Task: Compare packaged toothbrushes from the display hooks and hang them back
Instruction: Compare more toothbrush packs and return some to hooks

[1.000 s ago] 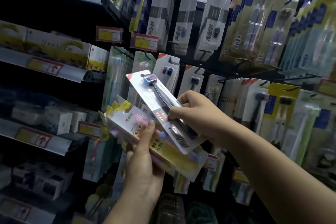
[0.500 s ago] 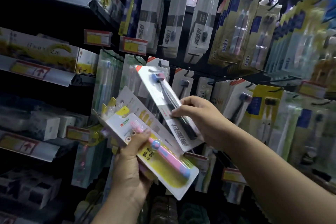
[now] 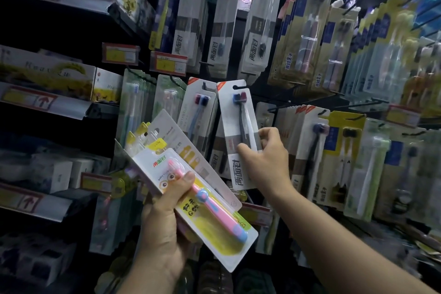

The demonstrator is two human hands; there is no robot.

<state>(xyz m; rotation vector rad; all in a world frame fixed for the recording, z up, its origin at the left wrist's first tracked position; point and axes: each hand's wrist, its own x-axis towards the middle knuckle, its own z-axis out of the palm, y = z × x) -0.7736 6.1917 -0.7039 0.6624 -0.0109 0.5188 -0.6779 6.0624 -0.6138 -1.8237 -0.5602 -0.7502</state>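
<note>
Now, right hand (image 3: pixel 267 160): it reaches up to the middle row of the display rack (image 3: pixel 269 93). The thumb lies on the front of the grey-and-white pack and the fingers curl round its right edge, pinching it about halfway down.
Grey-and-white pack (image 3: pixel 238 126): nearly upright, its top leaning slightly left. It holds two brushes with a blue and a dark red head side by side. The hang slot sits at the top, level with the middle row; whether a hook passes through it cannot be told.
Neighbouring pack (image 3: pixel 202 114): hangs just left of the grey-and-white pack, touching or overlapping its edge, with red and blue heads.
Left hand (image 3: pixel 164 222): lower and nearer the camera. It grips a fan of packs, the thumb pressed across the front one and the fingers hidden behind.
Pink toothbrush pack (image 3: pixel 214 217): front of the fan, tilted with its top up-left and its bottom down-right, well below the right hand.
Pale card pack (image 3: pixel 171 136): behind the pink one, its top poking out above.
Yellow-tabbed packs (image 3: pixel 140 131): rearmost in the fan, only their tops showing.
Hooks (image 3: pixel 353 104): black wires jutting from the rack, crowded with hanging packs across its upper and right parts.
Shelves (image 3: pixel 47 107): beyond the rack's left edge, carrying boxes and price strips, dim and blurred.
</note>
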